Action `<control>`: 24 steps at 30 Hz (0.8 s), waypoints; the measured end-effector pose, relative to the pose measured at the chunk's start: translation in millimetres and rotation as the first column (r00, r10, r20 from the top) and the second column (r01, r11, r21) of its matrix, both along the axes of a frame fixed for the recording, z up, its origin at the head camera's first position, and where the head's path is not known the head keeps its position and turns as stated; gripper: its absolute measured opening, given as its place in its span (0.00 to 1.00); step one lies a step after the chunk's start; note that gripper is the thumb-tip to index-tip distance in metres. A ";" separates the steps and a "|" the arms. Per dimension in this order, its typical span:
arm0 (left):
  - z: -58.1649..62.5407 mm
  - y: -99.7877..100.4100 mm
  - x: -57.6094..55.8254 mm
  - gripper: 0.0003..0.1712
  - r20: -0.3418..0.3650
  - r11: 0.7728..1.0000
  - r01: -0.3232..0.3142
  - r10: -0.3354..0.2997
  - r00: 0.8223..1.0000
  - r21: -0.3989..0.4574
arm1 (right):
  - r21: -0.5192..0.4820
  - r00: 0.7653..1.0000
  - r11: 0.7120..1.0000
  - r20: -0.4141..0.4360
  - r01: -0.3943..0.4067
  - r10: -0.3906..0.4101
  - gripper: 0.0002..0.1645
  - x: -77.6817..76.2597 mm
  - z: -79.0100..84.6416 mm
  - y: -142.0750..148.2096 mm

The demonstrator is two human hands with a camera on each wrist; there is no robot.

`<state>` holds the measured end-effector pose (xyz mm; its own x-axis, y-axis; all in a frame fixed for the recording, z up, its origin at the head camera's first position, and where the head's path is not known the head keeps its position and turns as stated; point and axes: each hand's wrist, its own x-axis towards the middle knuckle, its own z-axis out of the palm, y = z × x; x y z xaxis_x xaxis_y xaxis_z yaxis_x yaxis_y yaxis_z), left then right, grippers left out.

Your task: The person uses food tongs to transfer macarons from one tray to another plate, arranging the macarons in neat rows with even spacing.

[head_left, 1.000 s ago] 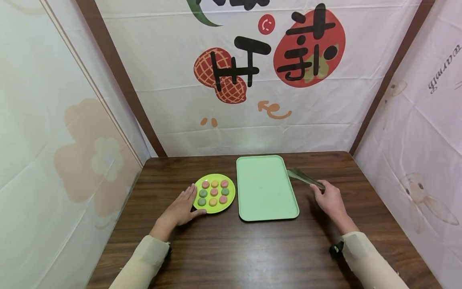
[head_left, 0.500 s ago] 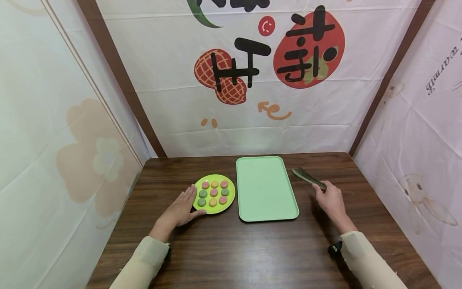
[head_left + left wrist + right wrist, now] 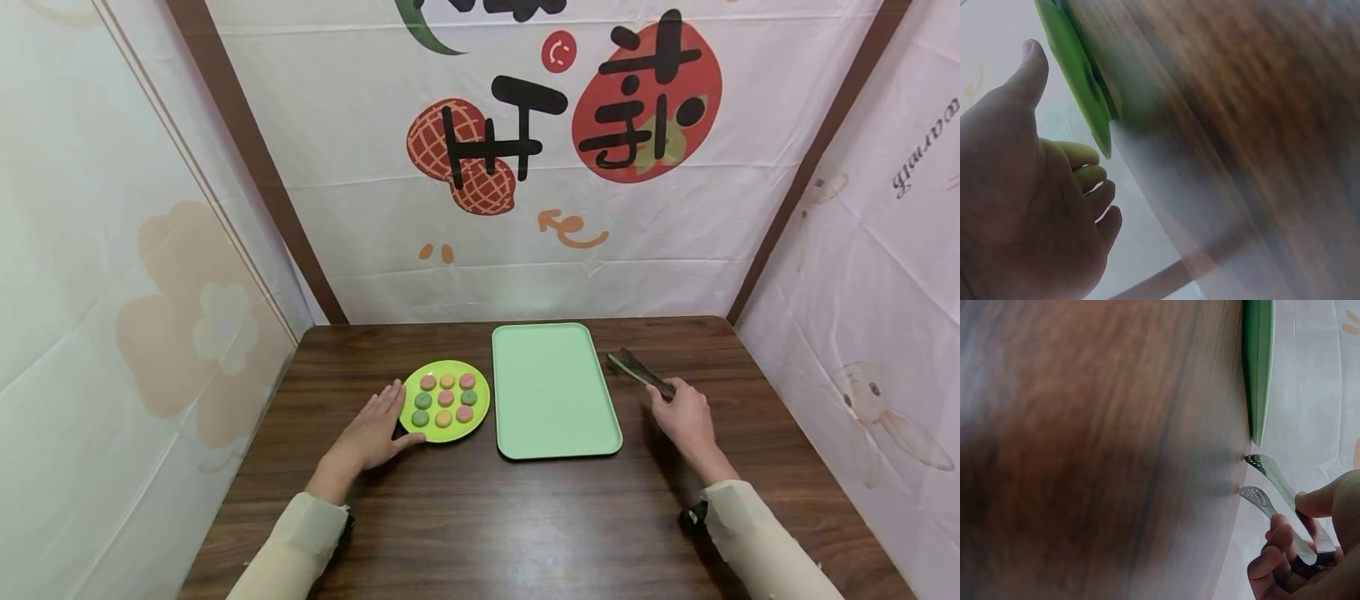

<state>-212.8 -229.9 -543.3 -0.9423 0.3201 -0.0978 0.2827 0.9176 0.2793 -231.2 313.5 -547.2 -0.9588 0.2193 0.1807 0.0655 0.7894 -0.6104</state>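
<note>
My left hand [image 3: 369,431] lies at the left rim of a lime-green plate [image 3: 481,417], fingers extended and thumb along its near edge. In the left wrist view that hand [image 3: 1029,187] is beside the plate [image 3: 1075,69]; whether it touches is unclear. Several macarons [image 3: 446,398] in pink, yellow and green sit in rows on the plate. My right hand [image 3: 686,417] grips metal tongs [image 3: 637,369] by the handle end, to the right of the green tray. Seen from the right wrist, the tongs [image 3: 1256,496] have perforated tips spread apart, with nothing between them.
A pale green rectangular tray [image 3: 555,392] lies between the plate and the tongs. Everything stands on a dark wooden table [image 3: 525,525]. Printed cloth walls [image 3: 375,208] rise behind and on both sides.
The tongs have moved slightly right, away from the tray's edge, and are still in my right hand. My left hand has shifted a little left at the plate's rim.
</note>
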 end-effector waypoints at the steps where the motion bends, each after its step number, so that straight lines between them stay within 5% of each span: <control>1: 0.4 -0.4 0.3 0.61 -0.003 1.000 0.000 0.000 1.000 0.000 | 0.006 1.000 1.000 0.012 0.002 -0.002 0.29 0.5 0.2 -0.7; 24: 1.9 -15.6 4.0 0.61 -0.072 0.998 -0.061 0.060 0.996 -0.002 | 0.118 0.981 0.988 0.176 -0.098 0.076 0.30 5.5 -5.1 -8.1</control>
